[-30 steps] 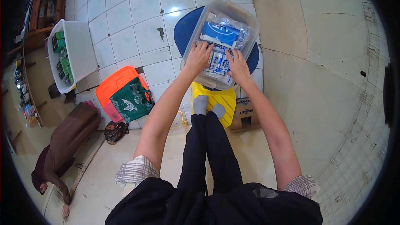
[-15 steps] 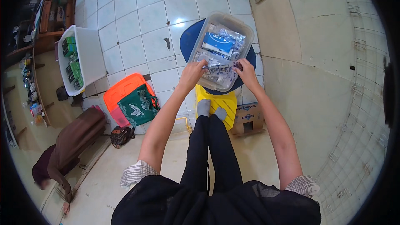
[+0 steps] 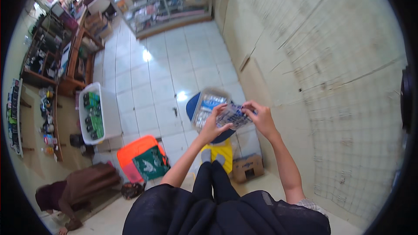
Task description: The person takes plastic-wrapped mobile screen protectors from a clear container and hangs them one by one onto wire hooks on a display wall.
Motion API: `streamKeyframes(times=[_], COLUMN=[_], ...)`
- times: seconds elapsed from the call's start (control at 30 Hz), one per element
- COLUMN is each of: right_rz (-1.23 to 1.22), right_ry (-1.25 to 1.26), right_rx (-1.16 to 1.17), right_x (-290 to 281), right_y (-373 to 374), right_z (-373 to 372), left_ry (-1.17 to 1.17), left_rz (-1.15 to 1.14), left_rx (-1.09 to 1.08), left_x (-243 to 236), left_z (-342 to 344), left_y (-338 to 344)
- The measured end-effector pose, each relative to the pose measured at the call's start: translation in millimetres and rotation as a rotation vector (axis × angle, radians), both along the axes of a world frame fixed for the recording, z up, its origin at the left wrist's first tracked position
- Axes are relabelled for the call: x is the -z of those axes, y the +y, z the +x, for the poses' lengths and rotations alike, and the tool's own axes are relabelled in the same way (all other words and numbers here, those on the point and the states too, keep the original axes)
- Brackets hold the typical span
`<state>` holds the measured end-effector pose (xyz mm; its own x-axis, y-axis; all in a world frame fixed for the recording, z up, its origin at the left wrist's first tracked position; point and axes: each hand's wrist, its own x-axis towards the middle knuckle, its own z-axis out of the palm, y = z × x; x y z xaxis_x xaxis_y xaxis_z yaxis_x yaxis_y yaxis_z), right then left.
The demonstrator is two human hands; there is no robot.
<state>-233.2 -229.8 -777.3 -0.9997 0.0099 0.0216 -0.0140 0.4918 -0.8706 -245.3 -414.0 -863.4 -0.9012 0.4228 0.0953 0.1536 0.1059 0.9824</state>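
Note:
A clear plastic bag [image 3: 234, 116] with dark blue print is held up between my two hands. My left hand [image 3: 211, 126] grips its left side, thumb stretched beneath and fingers at the upper edge. At the opposite upper corner, my right hand [image 3: 262, 118] pinches the plastic. Behind the bag, a clear plastic tub [image 3: 194, 112] rests on a round blue seat [image 3: 190, 104]. It holds a blue and white packet [image 3: 212, 101] and several clear packets. The bag and my left hand cover part of the tub.
A yellow step [image 3: 224, 150] lies under my feet, beside a cardboard box [image 3: 248, 168]. To the left are an orange lid [image 3: 150, 143], a green bag [image 3: 150, 164] and a white bin [image 3: 114, 115] of green boxes. A person [image 3: 87, 187] bends low at left. A wall stands right.
My hands have lifted the plastic bag out of the tub and up to the right. The view has tilted up, bringing a glass display case into sight at the far end.

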Motion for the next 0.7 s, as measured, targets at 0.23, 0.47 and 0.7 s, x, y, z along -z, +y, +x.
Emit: streamKeyframes(times=[0.23, 0.47, 0.7], right_rz=[0.303, 0.161, 0.192], right_ry=[0.239, 0.405, 0.702], right_rx=[0.060, 0.415, 0.638], right_x=[-178, -285, -332], right_y=[41, 72, 95], right_z=[62, 127, 149], left_ry=[0.061, -0.024, 0.086], left_rz=[0.369, 0.508, 0.695], left_rx=[0.079, 0.278, 0.512], left_x=[-195, -300, -375], left_z=[12, 15, 28], left_y=[85, 142, 191])
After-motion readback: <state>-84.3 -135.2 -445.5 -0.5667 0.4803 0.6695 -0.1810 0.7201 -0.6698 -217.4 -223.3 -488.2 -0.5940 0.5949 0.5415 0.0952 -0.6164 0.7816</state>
